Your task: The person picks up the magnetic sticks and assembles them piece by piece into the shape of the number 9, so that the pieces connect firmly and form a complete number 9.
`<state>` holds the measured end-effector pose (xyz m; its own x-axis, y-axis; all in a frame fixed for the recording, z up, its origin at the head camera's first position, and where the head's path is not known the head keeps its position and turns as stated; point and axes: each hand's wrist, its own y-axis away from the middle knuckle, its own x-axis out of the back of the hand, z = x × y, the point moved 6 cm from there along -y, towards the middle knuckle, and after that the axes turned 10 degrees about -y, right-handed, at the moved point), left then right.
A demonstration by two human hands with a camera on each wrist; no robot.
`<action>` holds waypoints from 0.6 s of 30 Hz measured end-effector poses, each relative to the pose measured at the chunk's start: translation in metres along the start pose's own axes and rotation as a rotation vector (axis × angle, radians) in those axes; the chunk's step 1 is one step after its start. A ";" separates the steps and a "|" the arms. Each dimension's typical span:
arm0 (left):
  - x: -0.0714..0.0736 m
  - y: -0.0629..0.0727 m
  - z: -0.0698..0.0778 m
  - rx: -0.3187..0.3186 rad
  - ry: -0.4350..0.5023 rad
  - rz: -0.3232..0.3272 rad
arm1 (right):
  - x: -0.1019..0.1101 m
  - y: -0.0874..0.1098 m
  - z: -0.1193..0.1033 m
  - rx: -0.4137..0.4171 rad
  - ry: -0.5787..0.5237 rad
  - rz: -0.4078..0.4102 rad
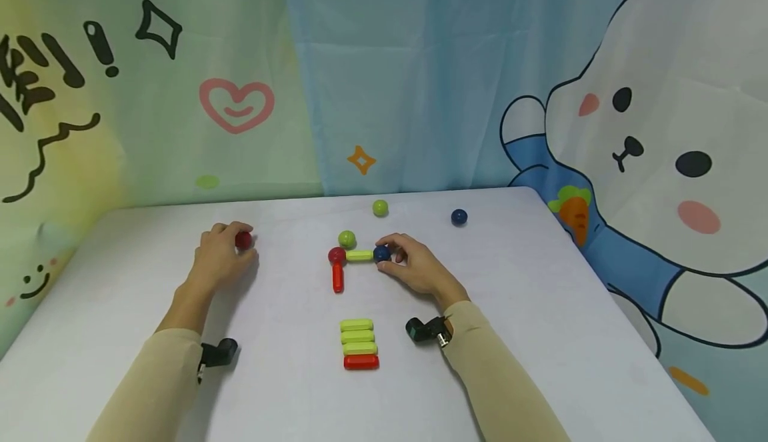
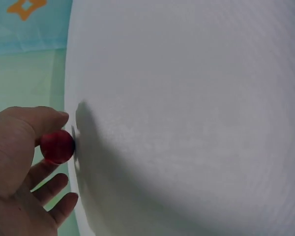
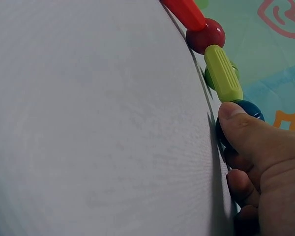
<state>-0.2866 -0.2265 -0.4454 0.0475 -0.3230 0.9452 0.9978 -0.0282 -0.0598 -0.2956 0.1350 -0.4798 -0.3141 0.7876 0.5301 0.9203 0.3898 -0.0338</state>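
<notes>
Seemingly mid-assembly: pinching blue ball (image 1: 381, 253) at end of green stick (image 1: 359, 255) with right hand (image 1: 415, 266), red ball (image 2: 57, 146) well apart with left hand (image 1: 219, 255); next, probably: steady stick, push firmly.

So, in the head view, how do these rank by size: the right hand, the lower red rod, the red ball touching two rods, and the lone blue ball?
1. Right hand
2. Lower red rod
3. Red ball and lone blue ball: too alike to rank, the blue lying farther off.
</notes>
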 end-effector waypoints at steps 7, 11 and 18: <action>0.002 0.005 -0.004 0.006 -0.035 -0.001 | -0.001 -0.002 -0.003 0.013 0.002 -0.015; 0.000 0.006 -0.005 -0.004 -0.034 -0.008 | -0.001 -0.001 -0.002 0.006 0.009 -0.013; -0.003 0.005 0.000 -0.030 -0.019 -0.019 | 0.002 0.000 0.001 -0.001 0.010 -0.001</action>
<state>-0.2816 -0.2255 -0.4480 0.0295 -0.3043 0.9521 0.9967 -0.0630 -0.0510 -0.2963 0.1368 -0.4798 -0.3125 0.7824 0.5388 0.9202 0.3901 -0.0329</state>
